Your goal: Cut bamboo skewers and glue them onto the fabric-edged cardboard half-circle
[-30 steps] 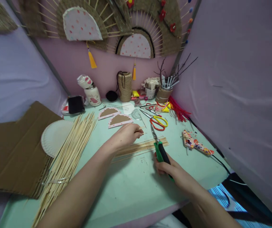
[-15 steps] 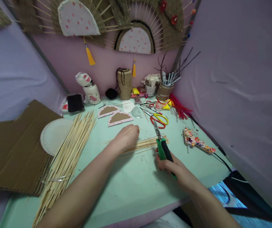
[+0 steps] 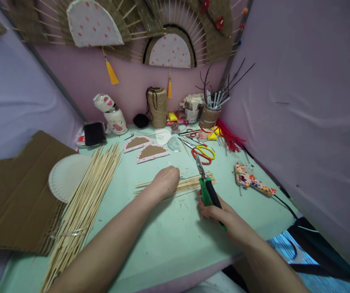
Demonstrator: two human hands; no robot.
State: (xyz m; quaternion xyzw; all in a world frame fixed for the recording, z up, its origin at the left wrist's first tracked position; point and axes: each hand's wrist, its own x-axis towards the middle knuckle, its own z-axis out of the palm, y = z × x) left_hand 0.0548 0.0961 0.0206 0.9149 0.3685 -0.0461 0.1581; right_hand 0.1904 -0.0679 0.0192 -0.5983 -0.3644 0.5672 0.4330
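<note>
My left hand (image 3: 165, 182) rests curled over a small row of cut bamboo sticks (image 3: 190, 184) lying on the mint-green table (image 3: 168, 240); its fingertips are hidden against the sticks. My right hand (image 3: 216, 211) grips the green and black handles of a pair of cutters (image 3: 205, 187), whose metal jaws point away from me across the right end of the sticks. A large pile of long bamboo skewers (image 3: 89, 195) lies to the left.
A white paper plate (image 3: 66, 177) and brown cardboard (image 3: 12, 191) sit at left. Two half-round cardboard pieces (image 3: 146, 148), red and yellow scissors (image 3: 203, 154), a floral glue gun (image 3: 252, 183), a twine spool (image 3: 158, 108), a pen cup (image 3: 209, 116) and red pipe cleaners (image 3: 231, 140) crowd the back.
My left hand dropped from pinching a single stick above the row to lying over the cut sticks. The right hand with the cutters stayed nearly still.
</note>
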